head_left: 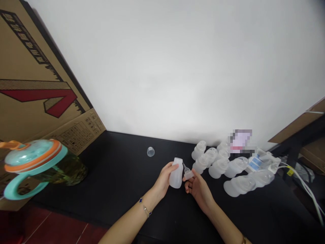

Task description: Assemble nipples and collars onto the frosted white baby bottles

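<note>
My left hand (pixel 164 181) is wrapped round a small translucent white bottle (pixel 176 173), held upright just above the black table (pixel 122 176). My right hand (pixel 196 186) pinches the bottle's small clear cap (pixel 188 174), which hangs from a thin tether beside the bottle's neck. A bracelet sits on my left wrist.
Several identical translucent bottles (pixel 223 167) lie in a heap at the right by the wall. A single clear cap (pixel 150 151) stands alone further back. A teal and orange handled jug (pixel 38 167) stands at the left before a cardboard box (pixel 33 84). White cables (pixel 308 191) trail at the right edge.
</note>
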A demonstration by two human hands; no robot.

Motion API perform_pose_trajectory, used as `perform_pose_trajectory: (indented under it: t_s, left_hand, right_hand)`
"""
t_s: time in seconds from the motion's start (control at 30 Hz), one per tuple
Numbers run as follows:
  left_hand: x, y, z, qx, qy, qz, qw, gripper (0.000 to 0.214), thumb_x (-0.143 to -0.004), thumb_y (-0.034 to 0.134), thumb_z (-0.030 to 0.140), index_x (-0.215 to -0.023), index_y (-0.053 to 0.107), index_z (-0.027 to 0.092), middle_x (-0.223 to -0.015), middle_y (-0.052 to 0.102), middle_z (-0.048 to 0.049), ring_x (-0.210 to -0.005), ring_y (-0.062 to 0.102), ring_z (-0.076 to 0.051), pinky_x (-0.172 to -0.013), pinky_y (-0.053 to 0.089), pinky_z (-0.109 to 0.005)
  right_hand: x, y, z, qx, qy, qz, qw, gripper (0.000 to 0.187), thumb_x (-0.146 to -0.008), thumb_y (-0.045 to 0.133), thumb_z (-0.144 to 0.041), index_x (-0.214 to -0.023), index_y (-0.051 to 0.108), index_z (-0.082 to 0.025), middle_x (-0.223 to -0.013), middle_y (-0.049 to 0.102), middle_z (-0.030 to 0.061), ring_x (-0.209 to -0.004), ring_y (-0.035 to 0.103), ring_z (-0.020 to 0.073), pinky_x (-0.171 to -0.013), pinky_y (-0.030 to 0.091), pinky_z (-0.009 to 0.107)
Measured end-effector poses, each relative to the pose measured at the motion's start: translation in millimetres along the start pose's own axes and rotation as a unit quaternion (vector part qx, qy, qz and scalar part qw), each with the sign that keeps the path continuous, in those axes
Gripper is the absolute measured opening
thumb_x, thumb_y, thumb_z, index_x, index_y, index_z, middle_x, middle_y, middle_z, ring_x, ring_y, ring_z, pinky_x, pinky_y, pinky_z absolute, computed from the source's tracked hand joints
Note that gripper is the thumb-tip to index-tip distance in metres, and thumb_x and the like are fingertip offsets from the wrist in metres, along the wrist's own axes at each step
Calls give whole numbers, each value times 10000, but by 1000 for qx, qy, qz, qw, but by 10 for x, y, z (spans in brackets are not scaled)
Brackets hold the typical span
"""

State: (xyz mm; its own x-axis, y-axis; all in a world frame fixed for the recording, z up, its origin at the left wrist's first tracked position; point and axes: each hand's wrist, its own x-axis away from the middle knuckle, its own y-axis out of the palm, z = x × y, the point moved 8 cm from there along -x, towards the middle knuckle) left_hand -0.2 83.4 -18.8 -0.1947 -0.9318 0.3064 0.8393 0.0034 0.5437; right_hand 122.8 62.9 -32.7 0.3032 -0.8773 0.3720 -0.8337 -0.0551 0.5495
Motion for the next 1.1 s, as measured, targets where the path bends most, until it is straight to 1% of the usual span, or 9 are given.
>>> perform_pose_trajectory:
  t_s: [0.13,0.27,0.4,0.5,0.6,0.8,0.87,0.97,1.1]
  left_hand:
    - [-2,4,-7,1,-4,-5,1000,347,-744,760,425,-927,657,150,-808,673,-43,-681,623,-172,-614,410,-256]
    - [-19,-23,-24,9,0,9,1000,340,-749,759,437,-897,670,144,-822,677,-43,-715,609,-171,-631,414,-250]
    - [-30,-47,-58,2,-10,20,1000,376,-746,759,461,-905,690,127,-816,682,-54,-710,600,-167,-633,413,-249]
    - [-21,-11,-45,-13,-21,-7,1000,389,-743,765,449,-925,700,112,-830,693,-73,-715,605,-170,-647,421,-252]
    - [6,37,-1,-45,-36,-44,997,355,-722,791,412,-878,699,107,-785,680,-63,-661,582,-145,-608,399,-237]
    - [80,118,-17,-113,-101,-130,980,351,-712,800,399,-889,695,115,-799,696,-78,-684,624,-175,-632,424,-262]
    - [90,106,-50,-143,-116,-138,973,348,-700,808,399,-873,696,119,-794,695,-72,-674,623,-169,-634,425,-264]
    - [98,103,-82,-166,-124,-143,968,349,-683,819,391,-873,703,123,-800,694,-62,-677,626,-167,-633,426,-260]
    - [94,117,-69,-171,-113,-140,969,355,-693,810,389,-915,710,131,-816,694,-53,-708,628,-170,-650,429,-258]
  right_hand:
    - [-11,-9,4,-7,-3,4,1000,416,-870,587,-550,-771,709,-165,-767,687,47,-538,544,133,-515,423,264]
    - [-34,-45,36,-19,4,16,1000,381,-830,635,-560,-893,713,-193,-748,688,29,-520,533,132,-495,415,259]
    - [-43,-98,47,-4,-3,38,999,384,-835,634,-562,-912,706,-193,-835,702,38,-532,533,119,-484,414,249]
    - [-31,-111,23,8,-21,47,999,373,-855,625,-542,-965,698,-192,-911,703,50,-562,551,119,-492,429,247]
    - [-25,-123,11,9,-29,57,998,361,-849,645,-523,-974,686,-187,-936,699,61,-581,563,121,-496,440,246]
    - [-44,-164,52,2,-19,70,997,338,-824,685,-512,-920,676,-188,-803,678,44,-589,569,134,-482,441,234]
    - [-40,-173,57,4,-15,76,997,349,-826,676,-524,-925,682,-190,-795,681,49,-621,588,150,-485,444,234]
    - [-29,-168,42,9,-14,78,997,381,-835,648,-551,-935,698,-187,-861,705,69,-687,614,172,-495,448,235]
    - [-25,-153,24,13,-16,70,997,402,-851,621,-557,-953,725,-182,-908,716,74,-708,609,167,-508,452,231]
